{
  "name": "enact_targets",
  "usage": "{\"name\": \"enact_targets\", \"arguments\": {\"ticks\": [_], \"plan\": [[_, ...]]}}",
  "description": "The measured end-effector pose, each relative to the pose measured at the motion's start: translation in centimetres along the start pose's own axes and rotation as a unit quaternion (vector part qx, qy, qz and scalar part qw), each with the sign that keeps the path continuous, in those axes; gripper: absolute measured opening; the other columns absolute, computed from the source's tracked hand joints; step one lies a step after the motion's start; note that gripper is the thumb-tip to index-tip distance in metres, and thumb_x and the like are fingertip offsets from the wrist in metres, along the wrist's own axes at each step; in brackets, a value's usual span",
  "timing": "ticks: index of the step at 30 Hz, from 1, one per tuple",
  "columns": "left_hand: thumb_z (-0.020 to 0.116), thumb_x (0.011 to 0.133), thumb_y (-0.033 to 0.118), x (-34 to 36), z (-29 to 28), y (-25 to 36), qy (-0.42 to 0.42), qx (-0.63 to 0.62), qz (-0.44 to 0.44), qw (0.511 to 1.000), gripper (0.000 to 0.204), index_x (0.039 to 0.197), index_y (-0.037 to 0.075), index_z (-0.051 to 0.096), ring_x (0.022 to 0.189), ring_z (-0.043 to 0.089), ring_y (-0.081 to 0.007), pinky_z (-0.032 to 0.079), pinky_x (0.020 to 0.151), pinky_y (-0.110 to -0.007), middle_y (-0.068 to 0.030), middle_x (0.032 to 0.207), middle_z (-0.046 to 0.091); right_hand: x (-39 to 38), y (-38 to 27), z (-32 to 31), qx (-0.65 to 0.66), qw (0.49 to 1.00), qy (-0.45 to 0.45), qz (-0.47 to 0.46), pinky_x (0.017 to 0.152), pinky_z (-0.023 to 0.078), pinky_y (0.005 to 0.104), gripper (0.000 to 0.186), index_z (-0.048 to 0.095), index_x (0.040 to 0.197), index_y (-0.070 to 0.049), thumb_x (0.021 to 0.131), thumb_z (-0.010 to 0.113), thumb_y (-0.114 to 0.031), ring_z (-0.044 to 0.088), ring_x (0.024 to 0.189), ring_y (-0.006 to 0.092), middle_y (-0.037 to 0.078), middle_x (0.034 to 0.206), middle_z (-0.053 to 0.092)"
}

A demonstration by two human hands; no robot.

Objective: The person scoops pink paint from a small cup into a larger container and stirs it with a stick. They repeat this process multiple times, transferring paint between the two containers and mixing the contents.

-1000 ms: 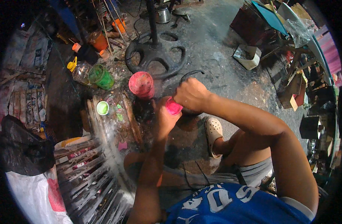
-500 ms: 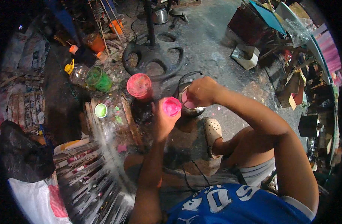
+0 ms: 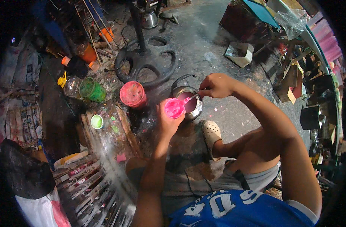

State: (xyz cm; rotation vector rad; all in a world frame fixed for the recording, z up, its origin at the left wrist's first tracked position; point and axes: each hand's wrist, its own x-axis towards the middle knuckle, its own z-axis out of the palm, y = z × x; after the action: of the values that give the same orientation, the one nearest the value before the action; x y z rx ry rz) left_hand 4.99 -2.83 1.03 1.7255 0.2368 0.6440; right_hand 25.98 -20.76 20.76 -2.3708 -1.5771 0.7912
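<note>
My left hand [image 3: 168, 124] is wrapped round a small cup [image 3: 174, 109] of bright pink paint, its mouth facing up. Between the fingers of my right hand [image 3: 217, 85] is a thin metal spoon [image 3: 193, 97]; its pink-coated end rests at the cup's rim. Just beneath and beside both hands stands a metal kettle [image 3: 198, 109] without a lid, its black handle swung to the back, with dull pink liquid inside. Left of the cup is a pink-smeared tub [image 3: 132, 94]. A small white cup [image 3: 97, 122] of pale green paint sits farther left.
A green-stained container [image 3: 93, 90] and a clear jug with a yellow cap [image 3: 69, 83] stand at left. Behind is a heavy round black base [image 3: 145, 68] with a post. My clog [image 3: 211, 137] is close to the kettle. A white box [image 3: 239, 54] lies back right.
My right hand has lifted out of the kettle's mouth with the spoon, whose end is now at the pink cup. The whole view has shifted slightly.
</note>
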Motion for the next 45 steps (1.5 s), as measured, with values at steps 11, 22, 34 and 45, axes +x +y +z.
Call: {"name": "enact_targets", "arguments": {"ticks": [11,22,34,45], "plan": [[0.102,0.077,0.009,1.0,1.2,-2.8,0.116,-0.026,-0.041,0.992,0.077,0.141,0.005,0.06,0.125,0.068,-0.0263,0.053,0.114,-0.043,-0.0117,0.137,0.07,-3.2,1.8,-4.2,-0.016,0.996,0.026,0.082,0.083,0.061,0.0514,0.034,0.087,0.11,-0.011,0.099,0.071,-0.039,0.08,0.095,0.0393,0.018,0.1,0.083],[0.1,0.08,0.005,-0.8,-4.2,-2.5,0.172,-0.03,-0.065,0.982,0.078,0.145,0.003,0.057,0.123,0.07,-0.0221,0.055,0.112,-0.04,-0.0103,0.134,0.071,5.2,4.1,9.5,-0.173,0.956,-0.133,0.196,0.094,0.066,0.0551,0.035,0.086,0.112,-0.005,0.098,0.069,-0.032,0.082,0.109,0.0425,0.023,0.115,0.084],[0.1,0.08,0.007,-2.3,-6.8,-2.1,0.2,0.015,-0.015,0.98,0.07,0.138,0.002,0.062,0.12,0.071,-0.0269,0.055,0.109,-0.043,-0.0128,0.129,0.072,7.3,6.3,21.5,-0.174,0.972,-0.026,0.159,0.085,0.067,0.056,0.033,0.078,0.122,-0.004,0.113,0.053,-0.024,0.082,0.103,0.0442,0.021,0.111,0.083],[0.099,0.08,0.007,-2.8,-7.1,-2.4,0.184,0.011,-0.049,0.982,0.069,0.139,0.002,0.062,0.118,0.071,-0.0263,0.055,0.108,-0.043,-0.0122,0.128,0.073,4.5,4.8,21.2,-0.138,0.975,-0.057,0.165,0.085,0.067,0.055,0.023,0.08,0.116,-0.005,0.102,0.068,-0.018,0.083,0.103,0.041,0.022,0.109,0.083]]}}
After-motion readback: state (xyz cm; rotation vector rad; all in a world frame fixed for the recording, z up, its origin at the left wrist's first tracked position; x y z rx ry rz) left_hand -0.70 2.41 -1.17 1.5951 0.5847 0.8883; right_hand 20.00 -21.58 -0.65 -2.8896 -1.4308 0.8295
